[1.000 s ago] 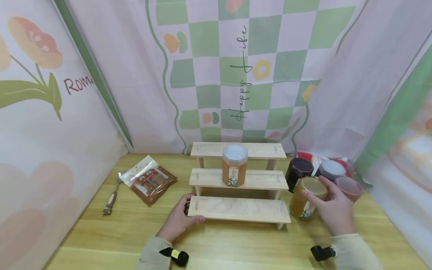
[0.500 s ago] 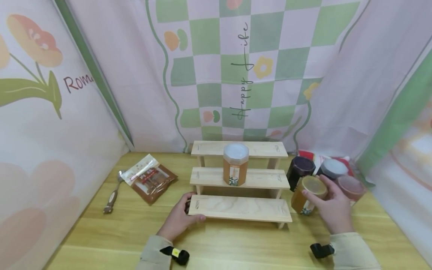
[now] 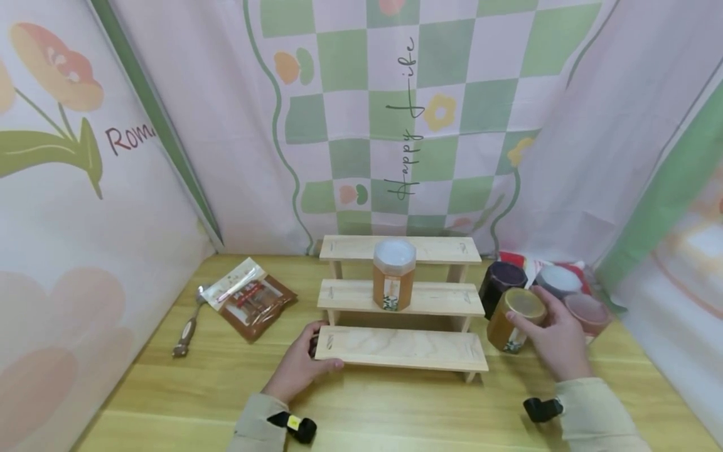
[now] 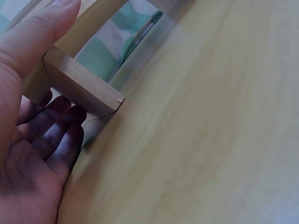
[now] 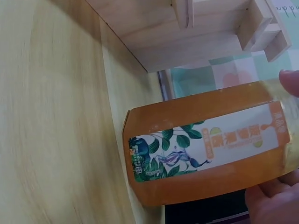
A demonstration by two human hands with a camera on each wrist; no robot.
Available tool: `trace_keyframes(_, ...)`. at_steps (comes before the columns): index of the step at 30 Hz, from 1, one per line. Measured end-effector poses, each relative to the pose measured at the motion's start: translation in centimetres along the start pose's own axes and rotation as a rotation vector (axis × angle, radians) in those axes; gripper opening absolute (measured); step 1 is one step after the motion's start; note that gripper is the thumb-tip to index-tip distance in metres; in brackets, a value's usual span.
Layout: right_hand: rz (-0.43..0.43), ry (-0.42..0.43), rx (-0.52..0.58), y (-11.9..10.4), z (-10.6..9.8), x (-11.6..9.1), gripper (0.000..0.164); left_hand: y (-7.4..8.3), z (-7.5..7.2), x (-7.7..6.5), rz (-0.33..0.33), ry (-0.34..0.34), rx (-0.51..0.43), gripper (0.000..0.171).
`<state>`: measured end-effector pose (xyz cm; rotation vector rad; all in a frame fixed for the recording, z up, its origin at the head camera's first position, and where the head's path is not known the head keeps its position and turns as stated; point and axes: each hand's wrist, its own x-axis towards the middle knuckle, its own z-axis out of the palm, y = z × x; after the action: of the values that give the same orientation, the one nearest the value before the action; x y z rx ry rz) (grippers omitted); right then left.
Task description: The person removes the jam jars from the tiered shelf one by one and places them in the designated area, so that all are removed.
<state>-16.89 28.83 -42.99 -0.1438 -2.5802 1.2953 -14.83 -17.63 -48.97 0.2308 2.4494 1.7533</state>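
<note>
My left hand [image 3: 299, 370] holds the left end of the lowest step of a three-tier wooden display stand [image 3: 401, 348]. Its thumb lies at the front edge and its fingers curl beside the leg, as the left wrist view also shows. To the right of the stand, my right hand [image 3: 562, 342] grips an amber honey jar [image 3: 501, 329] near its yellowish lid, thumb on one side and fingers on the other. In the right wrist view the label [image 5: 205, 147] faces the camera and the jar's base is close to the tabletop. A second honey jar [image 3: 393, 285] with a white lid stands upright on the middle step.
Behind the right hand stand a dark jar [image 3: 501, 282], a white-lidded jar [image 3: 559, 279] and a pink-lidded jar [image 3: 589, 314], with a red and white packet [image 3: 512, 258] behind them. On the left lie a brown snack pouch [image 3: 251, 301] and a spoon-like utensil [image 3: 189, 326].
The honey jar in my right hand has shifted slightly away from me, toward the dark jar, and tilts a little. My left hand and the stand hold their place.
</note>
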Motion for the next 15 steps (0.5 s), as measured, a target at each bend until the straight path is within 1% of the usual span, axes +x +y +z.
trace_keyframes(3, 0.009, -0.001, 0.016, -0.5, -0.1, -0.3, 0.095, -0.1, 0.0, 0.0, -0.002, -0.005, 0.001, 0.101)
trace_keyframes(5, 0.002, 0.011, 0.052, -1.0, -0.2, -0.5, 0.096, 0.0, 0.1, 0.0, -0.005, -0.004, 0.000, 0.102)
trace_keyframes(8, -0.043, 0.037, 0.120, -2.2, -0.4, -0.6, 0.093, 0.1, 0.1, 0.0, -0.012, 0.005, 0.006, 0.103)
trace_keyframes(10, -0.066, 0.042, 0.141, -3.2, -0.5, -0.8, 0.090, 0.2, 0.1, -0.1, -0.014, 0.010, 0.007, 0.103)
trace_keyframes(15, -0.057, 0.004, 0.170, -6.0, -0.7, -1.6, 0.086, 0.2, 0.0, -0.1, -0.006, 0.010, 0.008, 0.102)
